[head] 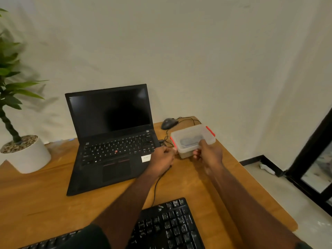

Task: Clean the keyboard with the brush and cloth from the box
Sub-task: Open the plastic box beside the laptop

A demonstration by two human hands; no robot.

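A black keyboard [167, 225] lies at the desk's [45, 200] near edge. Toward the far right corner, the right hand [209, 152] grips the lidded translucent box [193, 140]; the left hand [162, 156] pinches its red end clip [172, 141].

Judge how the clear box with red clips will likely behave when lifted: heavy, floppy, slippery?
The box is probably light: the right hand grips one corner alone. Its thin clear walls look stiff, maybe slightly slippery. The left hand touches its near end.
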